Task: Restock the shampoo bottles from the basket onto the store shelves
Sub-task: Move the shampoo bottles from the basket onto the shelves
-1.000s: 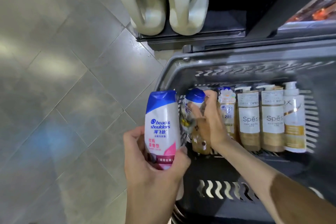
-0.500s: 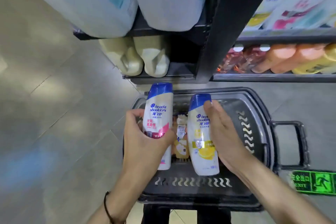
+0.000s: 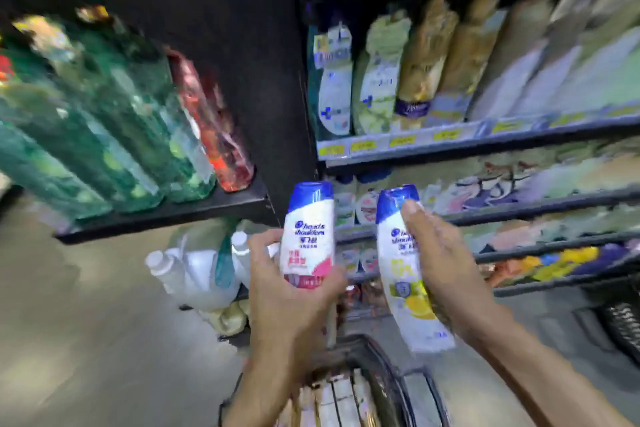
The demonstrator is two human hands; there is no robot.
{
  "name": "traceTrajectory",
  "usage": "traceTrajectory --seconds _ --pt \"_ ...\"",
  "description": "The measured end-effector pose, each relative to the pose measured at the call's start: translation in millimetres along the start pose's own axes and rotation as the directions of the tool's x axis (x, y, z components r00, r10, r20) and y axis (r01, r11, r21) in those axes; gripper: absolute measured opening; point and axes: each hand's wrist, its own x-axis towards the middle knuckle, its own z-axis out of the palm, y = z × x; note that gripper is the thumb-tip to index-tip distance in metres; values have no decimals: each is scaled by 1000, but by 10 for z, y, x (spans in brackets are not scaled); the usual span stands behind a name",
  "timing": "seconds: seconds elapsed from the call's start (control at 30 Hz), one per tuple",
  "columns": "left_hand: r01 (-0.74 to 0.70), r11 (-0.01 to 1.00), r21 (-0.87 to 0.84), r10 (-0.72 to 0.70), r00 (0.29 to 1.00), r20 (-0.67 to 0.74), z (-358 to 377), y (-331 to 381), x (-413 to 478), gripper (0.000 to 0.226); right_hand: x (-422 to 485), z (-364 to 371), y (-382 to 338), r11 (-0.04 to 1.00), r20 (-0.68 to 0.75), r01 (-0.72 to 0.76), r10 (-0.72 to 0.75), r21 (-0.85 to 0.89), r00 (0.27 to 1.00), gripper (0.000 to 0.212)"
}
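1. Head view: my left hand (image 3: 294, 291) is wrapped round the lower half of a Head & Shoulders bottle w/ pink label (image 3: 309, 236), blue cap up, held upright.
2. My right hand (image 3: 446, 263) grips a 2nd Head & Shoulders bottle w/ yellow lemon label (image 3: 405, 274), fingers (image 3: 414, 218) along its right side, cap up, body tilted a bit, base toward me.
3. Both bottles are side by side but apart, in front of the store shelves (image 3: 485, 139), near the black upright post (image 3: 263, 80).
4. Shelves on the right are full of blurred bottles & pouches; yellow price tags (image 3: 401, 141) run along one edge.
5. Left shelf (image 3: 166, 215) holds green bottles (image 3: 104, 135) & a red one (image 3: 214, 128).
6. Basket (image 3: 391, 378) sits below my wrists, more bottles inside, blurry.
7. White jugs (image 3: 201, 274) stand low by the floor.
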Motion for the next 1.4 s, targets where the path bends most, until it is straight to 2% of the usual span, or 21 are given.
traceTrajectory --seconds 0.1,0.2,0.27,0.37,0.47,0.63,0.87,1.03,1.13,1.27,1.4 --pt "-160 986 -38 159 987 -33 77 892 65 62 3 -180 -907 986 -71 158 -155 47 985 40" --pt "-352 935 -33 349 934 -73 79 1711 102 62 -40 -265 -1796 959 -67 270 -264 91 962 58" --pt "-427 903 -53 422 902 -86 56 2219 107 62 -90 -295 -2335 938 -53 322 -318 125 947 67" --pt "-489 866 -103 476 870 -126 -7 2856 106 60 -207 -320 -3068 893 -116 420 -406 163 907 65" --pt "-528 835 -154 515 849 -118 -143 3363 74 57 -407 -325 -3659 835 -144 504 -483 219 864 50" --pt "-593 776 -215 587 804 -100 -433 4057 8 57 -803 -225 -4461 747 -112 626 -618 225 778 60" --pt "-616 753 -231 615 784 -84 -523 4578 61 60 -861 -232 -4950 670 -202 720 -691 183 694 53" --pt "-640 741 -205 630 768 -116 -408 4732 267 59 -621 -285 -5138 631 -235 758 -721 166 652 58" --pt "-659 730 -179 641 752 -155 -284 4866 400 61 -396 -328 -5274 603 -217 785 -755 142 619 63" --pt "-673 720 -172 639 739 -216 -46 5008 609 58 7 -505 -5372 616 -148 758 -747 215 649 55" --pt "-701 699 -143 640 701 -314 176 5107 858 58 413 -680 -5445 605 -101 772 -770 196 630 70"
